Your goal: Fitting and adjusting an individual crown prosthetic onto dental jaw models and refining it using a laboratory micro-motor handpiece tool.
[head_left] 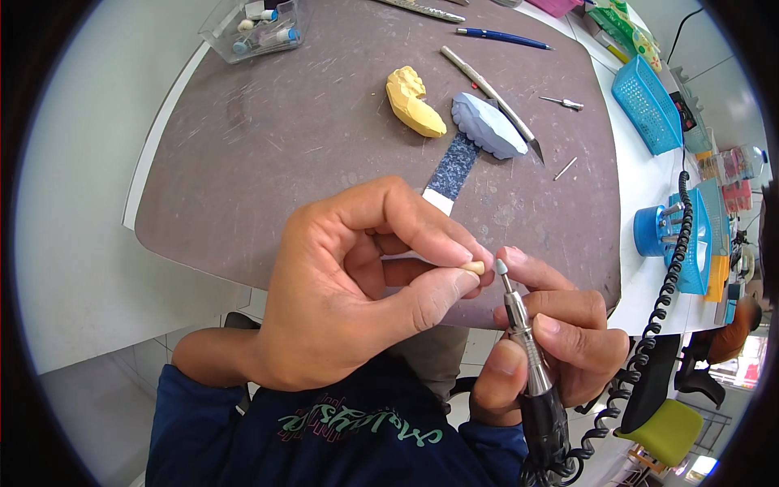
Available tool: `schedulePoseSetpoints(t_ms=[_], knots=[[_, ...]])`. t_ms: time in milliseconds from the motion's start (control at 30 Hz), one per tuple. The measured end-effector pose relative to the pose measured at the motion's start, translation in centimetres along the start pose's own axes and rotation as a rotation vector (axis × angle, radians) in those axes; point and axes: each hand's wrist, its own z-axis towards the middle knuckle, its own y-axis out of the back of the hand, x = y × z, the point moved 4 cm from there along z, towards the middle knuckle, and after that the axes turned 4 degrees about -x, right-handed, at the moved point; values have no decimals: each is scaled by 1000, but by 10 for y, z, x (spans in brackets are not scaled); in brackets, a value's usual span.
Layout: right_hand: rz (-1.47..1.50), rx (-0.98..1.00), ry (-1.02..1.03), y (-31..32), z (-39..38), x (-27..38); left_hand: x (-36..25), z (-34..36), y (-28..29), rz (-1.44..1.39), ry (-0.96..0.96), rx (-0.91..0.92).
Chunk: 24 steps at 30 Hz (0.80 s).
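Between the thumb and fingers of my left hand a small tooth-coloured dental crown is pinched. My right hand grips a dental handpiece with a silver neck and black body, pointing up. Its pale grey conical tip is just right of the crown, close to it; whether they touch I cannot tell. Beyond the hands, a yellow dental cast lies on the brown board, and a bluish-grey dental cast sits to its right, by a strip of dark speckled paper.
A craft knife lies beside the grey cast, its blade toward me. A blue pen and a clear box of small bottles are at the back. Blue baskets line the right. A coiled black cord hangs beside my right hand.
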Motion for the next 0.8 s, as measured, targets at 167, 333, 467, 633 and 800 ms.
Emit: schedulePoseSetpoints(t_ms=[167,333,467,633,800], knots=[[-36,22,49,-4,2,0,0,-2,0,77,-96,-28],[-65,89,82,-5,4,-1,0,-3,0,127,-148,-18],[-94,212,145,-4,6,0,0,-4,2,139,-163,-2],[-103,162,135,-2,5,3,2,-4,0,121,-212,-29],[-40,122,240,-4,3,1,2,-6,-2,93,-205,-83]])
